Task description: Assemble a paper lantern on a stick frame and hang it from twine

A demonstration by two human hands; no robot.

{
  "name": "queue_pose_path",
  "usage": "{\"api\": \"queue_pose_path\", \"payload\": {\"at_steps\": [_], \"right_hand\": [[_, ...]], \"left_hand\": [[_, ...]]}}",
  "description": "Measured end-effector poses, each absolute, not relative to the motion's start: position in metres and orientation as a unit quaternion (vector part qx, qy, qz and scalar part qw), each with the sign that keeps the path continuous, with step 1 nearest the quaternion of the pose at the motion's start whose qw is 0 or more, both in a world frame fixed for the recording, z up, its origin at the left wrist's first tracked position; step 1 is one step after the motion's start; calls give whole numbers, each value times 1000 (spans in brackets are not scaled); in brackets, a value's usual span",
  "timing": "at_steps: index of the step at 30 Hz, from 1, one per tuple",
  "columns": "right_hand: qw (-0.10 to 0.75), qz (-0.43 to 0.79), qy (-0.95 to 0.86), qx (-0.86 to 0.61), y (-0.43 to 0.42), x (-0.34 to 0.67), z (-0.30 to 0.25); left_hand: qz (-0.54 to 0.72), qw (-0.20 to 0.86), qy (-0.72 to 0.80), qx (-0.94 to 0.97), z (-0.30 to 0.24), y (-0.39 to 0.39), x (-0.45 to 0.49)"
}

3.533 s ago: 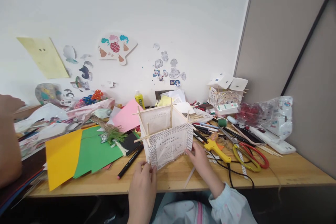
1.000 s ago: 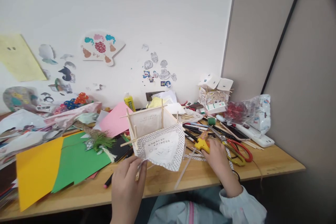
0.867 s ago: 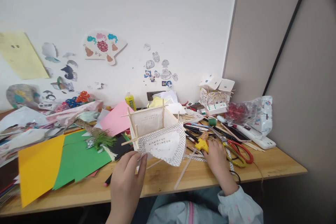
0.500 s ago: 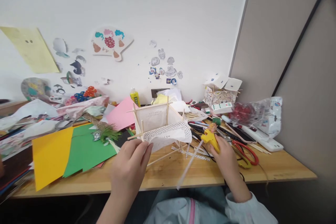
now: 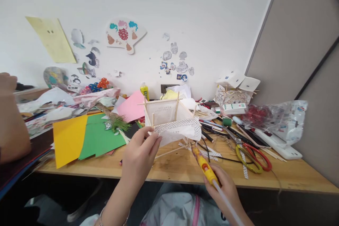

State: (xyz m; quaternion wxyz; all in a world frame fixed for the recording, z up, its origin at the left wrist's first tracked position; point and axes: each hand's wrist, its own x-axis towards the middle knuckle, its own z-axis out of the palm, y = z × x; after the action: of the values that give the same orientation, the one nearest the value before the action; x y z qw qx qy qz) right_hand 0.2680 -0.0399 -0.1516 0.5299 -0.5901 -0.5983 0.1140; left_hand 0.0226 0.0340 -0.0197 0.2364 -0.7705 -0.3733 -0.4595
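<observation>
A paper lantern (image 5: 169, 118) on a frame of thin wooden sticks stands tilted at the middle of the wooden desk (image 5: 265, 180). My left hand (image 5: 140, 153) is closed in a pinch on the lantern's near lower corner and lifts it. My right hand (image 5: 225, 189) is wrapped round a yellow glue gun (image 5: 205, 166) with a clear glue stick at its back. The gun's nozzle points up at the lantern's underside.
Yellow and green paper sheets (image 5: 87, 139) lie at the left, a pink sheet (image 5: 132, 109) behind. Pens, red and yellow scissors (image 5: 251, 153), a phone and a plastic bag (image 5: 278, 114) crowd the right. Another person's arm (image 5: 10, 123) shows at the far left.
My left hand has tipped the lantern up off the desk. My right hand picked the glue gun up from the right and brought it forward, nozzle now aimed at the lantern's underside.
</observation>
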Motion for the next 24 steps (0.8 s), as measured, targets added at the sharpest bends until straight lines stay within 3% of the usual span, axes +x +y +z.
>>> {"api": "queue_pose_path", "payload": {"at_steps": [7,12,14,17,24], "right_hand": [[614,149,-407,-660,-40,286,-138],[630,209,-370,-651,-40,300,-127],[635,209,-362,-650,-38,300,-126],[630,200,-364,-656,-37,299,-128],[630,204,-368,-653,-38,302,-135]], "left_hand": [[-356,260,-279,-853,-27,10,21],[-380,359,-239,-818,6,24,52],[-313,367,-254,-838,23,36,77],[-147,299,-358,-872,42,51,116],[-43,241,-371,-896,50,80,145]]}}
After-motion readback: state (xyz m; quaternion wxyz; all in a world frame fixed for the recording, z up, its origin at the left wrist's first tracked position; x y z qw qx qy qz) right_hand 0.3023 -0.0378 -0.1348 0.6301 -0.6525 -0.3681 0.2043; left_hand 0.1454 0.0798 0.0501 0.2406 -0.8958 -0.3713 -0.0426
